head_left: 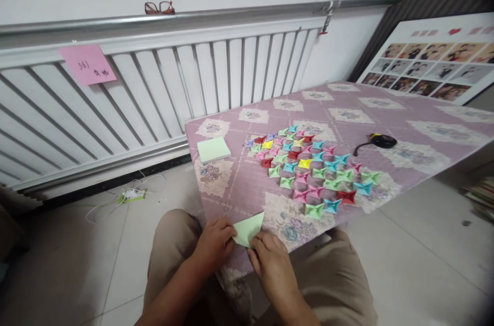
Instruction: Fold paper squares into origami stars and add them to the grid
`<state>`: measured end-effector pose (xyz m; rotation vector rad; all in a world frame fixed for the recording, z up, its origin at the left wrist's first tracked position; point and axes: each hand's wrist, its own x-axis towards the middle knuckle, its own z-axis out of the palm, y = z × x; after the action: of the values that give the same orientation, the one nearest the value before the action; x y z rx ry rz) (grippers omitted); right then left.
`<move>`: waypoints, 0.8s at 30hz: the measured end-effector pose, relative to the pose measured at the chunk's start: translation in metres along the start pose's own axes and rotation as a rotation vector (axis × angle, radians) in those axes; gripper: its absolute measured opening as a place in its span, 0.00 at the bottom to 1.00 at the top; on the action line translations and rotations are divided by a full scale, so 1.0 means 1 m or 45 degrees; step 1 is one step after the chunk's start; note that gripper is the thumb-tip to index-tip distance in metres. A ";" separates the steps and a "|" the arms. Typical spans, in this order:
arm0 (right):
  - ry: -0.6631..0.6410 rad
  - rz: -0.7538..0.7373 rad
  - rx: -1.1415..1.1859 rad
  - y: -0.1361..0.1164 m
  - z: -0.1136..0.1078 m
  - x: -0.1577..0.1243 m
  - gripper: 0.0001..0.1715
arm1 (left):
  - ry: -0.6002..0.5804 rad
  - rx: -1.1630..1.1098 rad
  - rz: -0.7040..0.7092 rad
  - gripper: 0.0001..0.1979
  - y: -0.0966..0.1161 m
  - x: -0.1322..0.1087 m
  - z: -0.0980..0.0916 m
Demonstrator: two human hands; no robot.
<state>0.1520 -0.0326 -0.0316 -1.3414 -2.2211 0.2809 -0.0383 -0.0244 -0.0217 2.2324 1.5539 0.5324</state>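
1. A person's right hand (273, 259) grasps the near right edge of a pale green paper (247, 230) at the table's near corner. Thumb and fingertips are best kept right at the edge, so that both layers of any fold can be lined up before pressing.
2. The left hand (216, 239) grips the paper's left corner; exactly how its thumb sits cannot be told. A steady anchor here should keep the sheet from twisting.
3. Beneath lies a patterned tablecloth (247, 197). Cloth is likely to give a little, so a crease probably wants a firm, slow stroke outward from its middle.
4. Beyond the hands, small folded paper shapes (305, 163) stand in slanting rows, well apart from the fingers. Their crisp points offer a standard to match; elbows are better held clear.
5. Farther left, a pad of green sheets (213, 150) lies near the radiator (227, 74), clear of the work.
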 end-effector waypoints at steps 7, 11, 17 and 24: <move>0.047 0.004 0.055 0.008 0.005 -0.002 0.08 | 0.041 -0.063 -0.167 0.06 -0.003 0.006 -0.003; 0.063 0.022 0.066 0.010 0.008 -0.002 0.08 | 0.017 -0.070 -0.210 0.07 -0.003 0.009 -0.007; 0.046 0.037 0.061 0.009 0.006 0.001 0.10 | -0.043 0.013 -0.277 0.08 0.000 0.018 -0.010; 0.061 0.105 -0.075 0.006 0.006 0.007 0.13 | -0.088 0.081 -0.375 0.08 0.003 0.027 -0.013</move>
<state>0.1508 -0.0231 -0.0367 -1.4587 -2.1533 0.2125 -0.0338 0.0011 -0.0063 1.9919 1.8427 0.3203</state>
